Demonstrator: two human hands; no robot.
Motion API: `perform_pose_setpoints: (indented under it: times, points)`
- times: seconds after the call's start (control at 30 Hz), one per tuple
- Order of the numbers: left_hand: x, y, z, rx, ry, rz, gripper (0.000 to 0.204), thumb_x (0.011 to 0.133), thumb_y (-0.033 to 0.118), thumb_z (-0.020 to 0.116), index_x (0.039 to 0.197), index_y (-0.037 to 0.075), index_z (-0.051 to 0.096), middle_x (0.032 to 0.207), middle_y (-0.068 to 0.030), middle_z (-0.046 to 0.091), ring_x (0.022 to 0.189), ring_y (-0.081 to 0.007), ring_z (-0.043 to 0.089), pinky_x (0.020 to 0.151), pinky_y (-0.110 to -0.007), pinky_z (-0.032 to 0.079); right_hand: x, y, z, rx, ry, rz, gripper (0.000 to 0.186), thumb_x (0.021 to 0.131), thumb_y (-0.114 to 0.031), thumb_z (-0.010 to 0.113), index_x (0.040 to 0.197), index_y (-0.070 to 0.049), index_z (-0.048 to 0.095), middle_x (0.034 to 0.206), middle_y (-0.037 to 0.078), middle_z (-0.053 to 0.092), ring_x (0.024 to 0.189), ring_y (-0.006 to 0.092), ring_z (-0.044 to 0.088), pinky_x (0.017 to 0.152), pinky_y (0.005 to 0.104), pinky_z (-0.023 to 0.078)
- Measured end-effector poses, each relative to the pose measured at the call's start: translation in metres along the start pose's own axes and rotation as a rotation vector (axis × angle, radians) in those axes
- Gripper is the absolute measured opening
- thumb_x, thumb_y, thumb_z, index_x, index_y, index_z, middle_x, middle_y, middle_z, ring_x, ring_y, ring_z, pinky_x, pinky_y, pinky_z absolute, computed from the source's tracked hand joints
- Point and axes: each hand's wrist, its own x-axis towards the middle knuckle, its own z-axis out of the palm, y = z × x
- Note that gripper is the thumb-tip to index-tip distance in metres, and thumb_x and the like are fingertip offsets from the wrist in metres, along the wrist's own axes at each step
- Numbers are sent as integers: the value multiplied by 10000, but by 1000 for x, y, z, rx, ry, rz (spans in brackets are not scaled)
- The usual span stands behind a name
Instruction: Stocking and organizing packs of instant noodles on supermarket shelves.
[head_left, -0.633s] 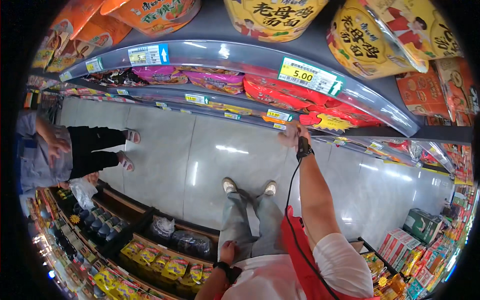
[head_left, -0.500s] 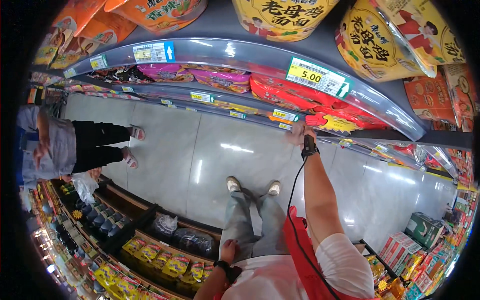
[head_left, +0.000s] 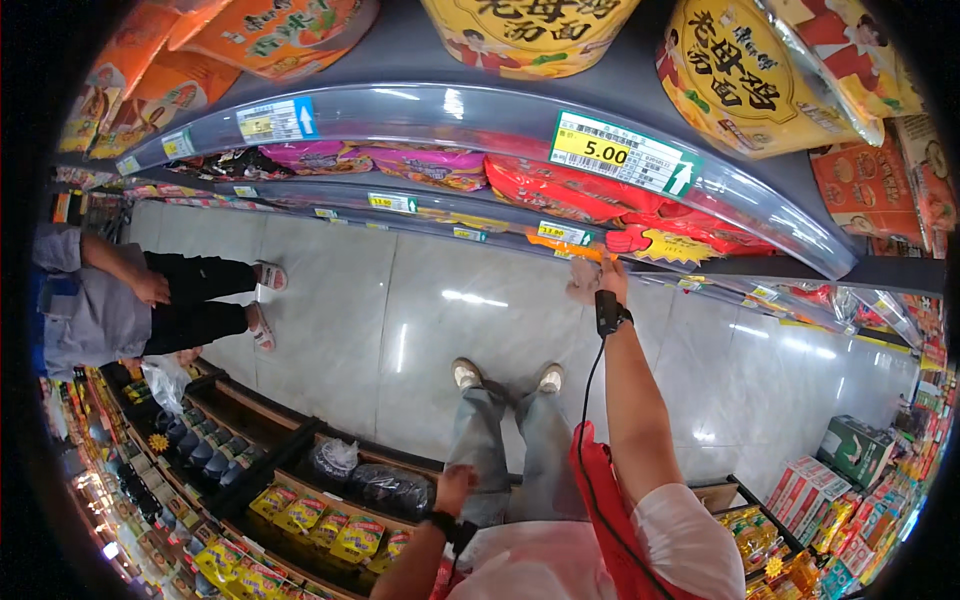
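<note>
Orange packet (head_left: pixel 568 247) just left of the right hand's fingers (head_left: pixel 611 269). Red packets (head_left: pixel 545 190) above them; yellow starburst sign (head_left: pixel 672 249) to their right.

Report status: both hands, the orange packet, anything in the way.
Right hand at orange packet, grip unclear. Left hand low, away from it, no held item visible. Red-and-yellow sign close by the right hand, possible snag.

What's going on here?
A person stands in a store aisle, right hand raised to the shelving at the end of an orange packet; whether it grips it is unclear. The left hand is over the trousers, holding nothing visible. Yellow instant-noodle tubs sit above red packets. Another person stands at left.
</note>
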Motion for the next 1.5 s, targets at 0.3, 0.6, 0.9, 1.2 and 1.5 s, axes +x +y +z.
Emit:
perform_pose_setpoints:
  times: [0.3,0.6,0.9,1.2,1.5]
  points:
    - [162,274,245,383,-9,929,301,847,127,627,1111,27,524,983,-47,577,794,-121,523,722,-259,461,5,-8,-21,-644,224,-464,305,866,-154,621,1130,-36,524,992,104,601,908,234,601,756,337,500]
    - [179,325,318,226,-353,451,415,842,187,638,1204,139,440,1163,-44,521,1046,-164,536,846,-337,462,-29,-58,1,20,-29,-60,270,891,-67,494,1144,15,539,1100,102,594,977,193,574,846,315,455]
    - [151,256,283,47,-277,660,309,872,158,637,1112,53,473,1008,-33,574,877,-96,558,742,-237,471,-98,-60,5,-28,-196,22,453,894,54,421,1338,-32,414,1254,66,531,1156,171,504,983,305,399]
    - [42,171,197,-92,-65,739,475,893,83,598,1294,-22,367,1167,-79,517,1059,-139,511,908,-271,431,-252,-100,33,206,-158,350,458,941,-215,509,1329,16,431,1194,54,563,1085,131,515,950,262,385]
    - [-160,179,138,-83,-120,838,368,910,122,574,1224,10,419,1400,-146,345,1220,-201,418,1010,-330,351,-361,-267,75,-87,-301,203,389,980,-262,465,1242,20,517,1064,33,603,938,80,525,843,237,436]
